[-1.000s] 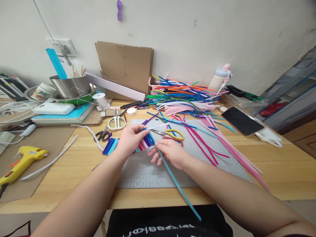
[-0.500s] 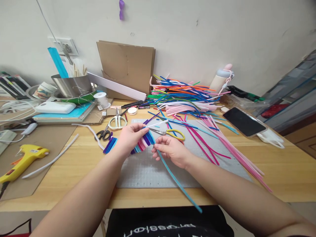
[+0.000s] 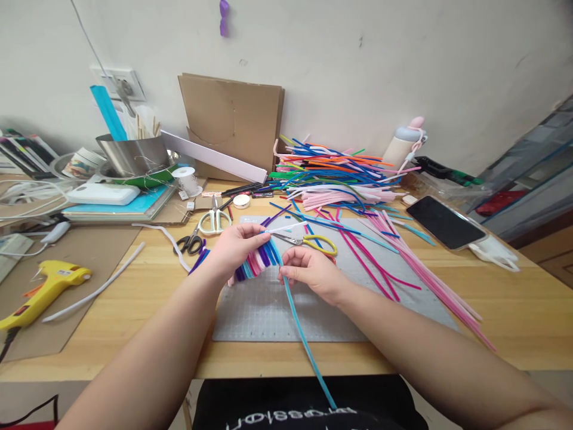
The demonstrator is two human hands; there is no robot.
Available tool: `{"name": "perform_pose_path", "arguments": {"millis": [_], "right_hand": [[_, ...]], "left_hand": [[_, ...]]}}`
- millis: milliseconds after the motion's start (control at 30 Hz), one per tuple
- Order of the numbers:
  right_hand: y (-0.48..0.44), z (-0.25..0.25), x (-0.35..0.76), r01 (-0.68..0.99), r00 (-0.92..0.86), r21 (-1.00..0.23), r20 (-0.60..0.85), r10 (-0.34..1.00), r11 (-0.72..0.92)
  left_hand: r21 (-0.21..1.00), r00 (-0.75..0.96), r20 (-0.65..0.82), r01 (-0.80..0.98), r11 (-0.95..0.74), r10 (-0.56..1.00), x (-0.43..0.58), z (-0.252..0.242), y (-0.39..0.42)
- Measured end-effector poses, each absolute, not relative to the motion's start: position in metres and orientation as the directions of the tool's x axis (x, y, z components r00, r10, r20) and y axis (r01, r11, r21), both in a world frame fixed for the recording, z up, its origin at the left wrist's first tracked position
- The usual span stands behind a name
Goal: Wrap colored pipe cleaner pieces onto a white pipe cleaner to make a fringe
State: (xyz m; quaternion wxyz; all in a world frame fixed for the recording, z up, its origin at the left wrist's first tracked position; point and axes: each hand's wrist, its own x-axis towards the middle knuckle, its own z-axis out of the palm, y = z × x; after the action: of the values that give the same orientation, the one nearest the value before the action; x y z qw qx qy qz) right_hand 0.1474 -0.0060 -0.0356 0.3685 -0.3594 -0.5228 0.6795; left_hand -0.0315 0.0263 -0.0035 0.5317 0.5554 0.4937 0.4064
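Between thumb and fingers, my left hand (image 3: 239, 245) pinches the top of a row of pipe cleaner loops (image 3: 257, 263) in purple, blue, pink and white. A white pipe cleaner (image 3: 289, 227) sticks out to the right from that pinch. My right hand (image 3: 308, 272) is closed on a light blue pipe cleaner (image 3: 302, 331) just beside the row's right end. Its long tail curves down past the table edge over the black shirt. Part of the row is hidden behind my left hand and wrist.
Yellow-handled pliers (image 3: 320, 242) lie just behind my hands on the grey cutting mat (image 3: 250, 319). Loose pink pipe cleaners (image 3: 430, 280) lie at right, near a phone (image 3: 445, 221). White scissors (image 3: 215, 221) and a yellow glue gun (image 3: 49, 286) are to the left.
The light blue pipe cleaner's tail has swung left and downward, now hanging more steeply. My right hand has shifted slightly; both hands keep their grips.
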Motion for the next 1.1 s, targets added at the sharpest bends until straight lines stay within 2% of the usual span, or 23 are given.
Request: {"name": "perform_pose_path", "arguments": {"millis": [167, 367, 467, 600, 733, 867, 933, 967, 1033, 1100], "right_hand": [[-0.006, -0.035, 0.148, -0.115, -0.460, -0.979, -0.098, 0.883, -0.169], [-0.006, -0.037, 0.148, -0.049, -0.453, -0.997, -0.025, 0.891, -0.052], [-0.007, -0.035, 0.149, 0.024, -0.450, -0.993, 0.095, 0.888, 0.118], [-0.007, -0.029, 0.152, 0.121, -0.451, -0.899, 0.329, 0.830, 0.422], [-0.008, -0.026, 0.153, 0.154, -0.463, -0.843, 0.400, 0.791, 0.516], [-0.015, -0.019, 0.155, 0.193, -0.357, -0.903, 0.299, 0.885, 0.383], [-0.019, -0.011, 0.157, 0.174, -0.282, -0.962, 0.154, 0.947, 0.208], [-0.021, -0.008, 0.158, 0.153, -0.297, -0.985, 0.032, 0.954, 0.081], [-0.023, -0.001, 0.160, 0.112, -0.446, -0.967, -0.255, 0.858, -0.229], [-0.023, 0.002, 0.160, 0.073, -0.607, -0.865, -0.433, 0.666, -0.496]], "left_hand": [[0.991, 0.174, -0.073, 0.125, 0.051, 0.982, -0.031, -0.003, 0.026], [0.990, 0.178, -0.106, 0.112, 0.087, 0.978, -0.028, 0.002, 0.022], [0.987, 0.203, -0.132, 0.121, 0.109, 0.970, -0.026, 0.006, 0.019], [0.986, 0.227, -0.142, 0.116, 0.117, 0.964, -0.024, 0.007, 0.017], [0.988, 0.245, -0.149, 0.070, 0.136, 0.958, -0.026, 0.005, 0.019], [0.989, 0.242, -0.137, -0.028, 0.148, 0.961, -0.031, 0.005, 0.022], [0.987, 0.240, -0.114, -0.081, 0.136, 0.964, -0.033, 0.006, 0.022], [0.986, 0.237, -0.103, -0.102, 0.131, 0.966, -0.034, 0.007, 0.022], [0.983, 0.226, -0.093, -0.133, 0.125, 0.970, -0.034, 0.008, 0.022], [0.980, 0.230, -0.089, -0.151, 0.126, 0.969, -0.034, 0.009, 0.021]]}}
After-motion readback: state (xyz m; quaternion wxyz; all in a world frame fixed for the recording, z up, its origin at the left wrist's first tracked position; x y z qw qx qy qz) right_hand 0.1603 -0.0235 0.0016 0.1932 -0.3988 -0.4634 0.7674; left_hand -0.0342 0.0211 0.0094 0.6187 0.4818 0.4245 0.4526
